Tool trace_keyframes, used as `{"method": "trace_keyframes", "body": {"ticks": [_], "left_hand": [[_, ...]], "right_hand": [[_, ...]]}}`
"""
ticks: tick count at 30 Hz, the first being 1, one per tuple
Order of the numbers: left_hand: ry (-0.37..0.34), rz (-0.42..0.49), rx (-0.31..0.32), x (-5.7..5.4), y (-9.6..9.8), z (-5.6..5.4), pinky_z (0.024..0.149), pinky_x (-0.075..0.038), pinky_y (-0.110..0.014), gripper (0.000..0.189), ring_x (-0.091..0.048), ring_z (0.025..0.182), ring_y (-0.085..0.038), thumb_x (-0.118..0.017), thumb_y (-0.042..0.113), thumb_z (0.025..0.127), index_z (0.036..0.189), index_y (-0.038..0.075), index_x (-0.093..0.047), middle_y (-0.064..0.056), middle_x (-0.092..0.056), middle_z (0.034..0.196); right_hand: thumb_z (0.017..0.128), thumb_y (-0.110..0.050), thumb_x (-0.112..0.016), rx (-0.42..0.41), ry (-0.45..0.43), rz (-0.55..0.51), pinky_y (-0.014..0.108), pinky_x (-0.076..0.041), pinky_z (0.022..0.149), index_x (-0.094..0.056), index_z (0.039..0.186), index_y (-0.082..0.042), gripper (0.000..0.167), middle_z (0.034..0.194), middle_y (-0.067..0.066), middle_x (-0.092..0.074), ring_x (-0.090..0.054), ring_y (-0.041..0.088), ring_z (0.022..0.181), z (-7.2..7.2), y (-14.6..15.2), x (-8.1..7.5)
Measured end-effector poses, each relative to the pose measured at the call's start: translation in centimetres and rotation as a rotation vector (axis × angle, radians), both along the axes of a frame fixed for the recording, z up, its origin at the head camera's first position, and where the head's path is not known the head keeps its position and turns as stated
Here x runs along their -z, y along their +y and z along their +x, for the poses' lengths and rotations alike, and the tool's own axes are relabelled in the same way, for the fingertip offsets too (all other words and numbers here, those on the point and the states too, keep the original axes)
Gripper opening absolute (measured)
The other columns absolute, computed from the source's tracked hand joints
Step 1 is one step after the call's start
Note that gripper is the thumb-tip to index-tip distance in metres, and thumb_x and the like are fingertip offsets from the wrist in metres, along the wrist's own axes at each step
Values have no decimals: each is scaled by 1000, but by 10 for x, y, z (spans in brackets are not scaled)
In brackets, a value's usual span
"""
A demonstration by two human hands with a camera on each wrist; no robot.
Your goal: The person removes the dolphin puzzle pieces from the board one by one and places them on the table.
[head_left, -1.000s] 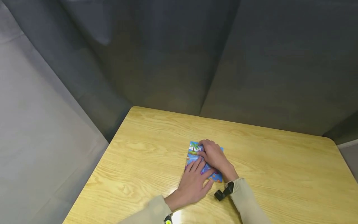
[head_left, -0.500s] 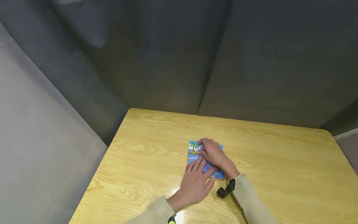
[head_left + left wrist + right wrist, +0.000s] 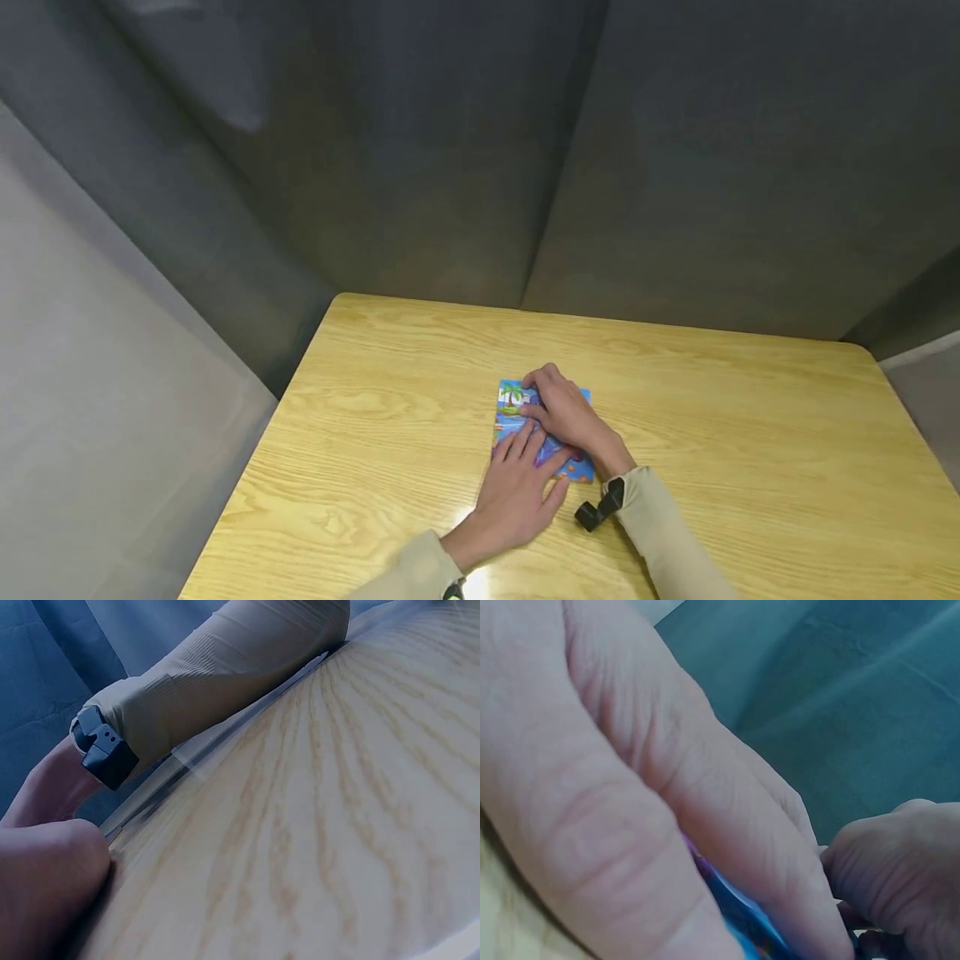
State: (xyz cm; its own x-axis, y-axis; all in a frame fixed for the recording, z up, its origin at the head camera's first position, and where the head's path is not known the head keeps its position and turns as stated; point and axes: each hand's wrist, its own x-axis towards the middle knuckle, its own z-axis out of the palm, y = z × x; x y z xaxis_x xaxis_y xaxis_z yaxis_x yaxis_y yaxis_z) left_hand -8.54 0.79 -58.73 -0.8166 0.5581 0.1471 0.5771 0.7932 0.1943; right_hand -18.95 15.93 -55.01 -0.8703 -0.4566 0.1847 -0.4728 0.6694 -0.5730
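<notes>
A small blue rectangular picture sheet (image 3: 568, 471) with a printed palm tree lies flat on the wooden table, partly hidden under both hands. My left hand (image 3: 517, 492) rests on its near left part, fingers spread and straight, thumb at the near edge. Over its far right part is my right hand (image 3: 568, 412), fingers bent down and thumb apart from the index finger; I cannot tell if it pinches anything. In the right wrist view the left hand's fingers (image 3: 727, 825) fill the foreground over a strip of blue, with the right hand (image 3: 900, 862) beyond.
The wooden table (image 3: 750, 433) extends around the hands, its far edge against a dark grey curtain (image 3: 450, 150). A lighter grey panel (image 3: 112, 375) stands at the left. Black camera mounts (image 3: 600, 507) sit on the wrists; the right sleeve (image 3: 217, 667) crosses the left wrist view.
The head view has shifted slightly. Both hands keep nearly the same place on the picture sheet, with the right fingers moving only a little.
</notes>
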Motion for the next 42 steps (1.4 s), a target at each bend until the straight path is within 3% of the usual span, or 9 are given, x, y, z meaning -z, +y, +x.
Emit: {"method": "trace_keyframes", "body": {"ticks": [4, 10, 17, 30, 42], "left_hand": [[1, 8, 4, -1, 2, -1, 124, -22, -53, 52, -17, 160, -27, -24, 51, 112, 160, 39, -40, -6, -27, 170], [17, -15, -14, -1, 1, 1, 123, -23, -52, 53, -15, 160, -28, -24, 53, 111, 161, 42, -38, -4, -28, 169], [44, -8, -4, -4, 1, 1, 122, -24, -51, 52, -16, 159, -28, -28, 52, 111, 160, 40, -41, -4, -29, 169], [14, -17, -12, -4, 2, 0, 123, -22, -51, 52, -16, 159, -26, -26, 53, 111, 161, 41, -38, -4, -27, 169], [-3, -8, -6, -4, 6, -1, 124, -21, -52, 53, -16, 159, -24, -25, 54, 111, 161, 42, -38, -3, -25, 170]], "right_hand": [[95, -13, -77, 0, -18, -58, 43, -51, 82, -62, 124, -1, 35, 115, 13, -60, -58, 22, 87, -1, 3, -3], [94, -18, -80, 4, -121, -101, 41, -51, 87, -63, 129, -1, 43, 119, 11, -64, -61, 24, 98, -3, 4, -4], [94, -19, -80, -11, -91, -79, 42, -51, 86, -64, 131, -2, 44, 118, 11, -61, -59, 23, 96, -3, 6, -4], [96, -15, -77, -75, -84, -105, 40, -49, 83, -63, 138, -3, 46, 117, 13, -63, -59, 26, 95, -3, 9, -7], [94, -16, -79, -59, -91, -88, 39, -51, 83, -66, 137, -1, 47, 112, 10, -68, -62, 23, 95, -5, 15, -4]]}}
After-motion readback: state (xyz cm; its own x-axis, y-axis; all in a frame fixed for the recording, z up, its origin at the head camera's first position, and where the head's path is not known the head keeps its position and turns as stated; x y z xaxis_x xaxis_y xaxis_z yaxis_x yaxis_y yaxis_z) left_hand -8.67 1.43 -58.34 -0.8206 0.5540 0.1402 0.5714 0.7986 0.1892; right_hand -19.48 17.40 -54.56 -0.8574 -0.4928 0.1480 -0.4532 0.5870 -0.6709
